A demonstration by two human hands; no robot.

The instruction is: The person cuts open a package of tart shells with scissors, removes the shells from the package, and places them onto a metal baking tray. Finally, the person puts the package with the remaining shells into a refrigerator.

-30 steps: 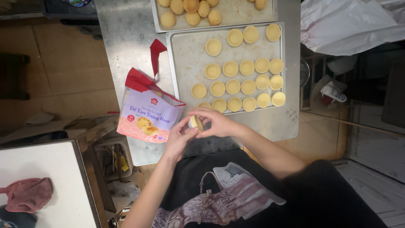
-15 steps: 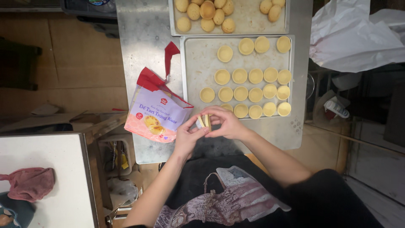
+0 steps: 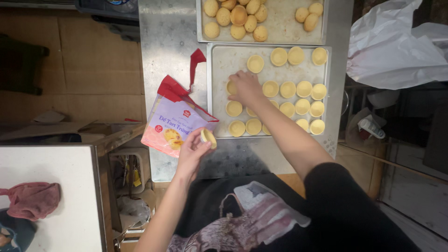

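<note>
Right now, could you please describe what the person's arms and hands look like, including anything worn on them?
Both hands, the left hand and right hand, are bare: no gloves, rings or watch visible. The forearms are bare too. A black sleeve covers the right upper arm, part of a black printed top.

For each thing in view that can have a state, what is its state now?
Left hand: holds one empty tart shell.
Right hand: sets a shell on the near tray.
Near tray: partly filled with empty shells.
Far tray: holds browned round pastries.
Bag: torn open, lying flat.
</note>
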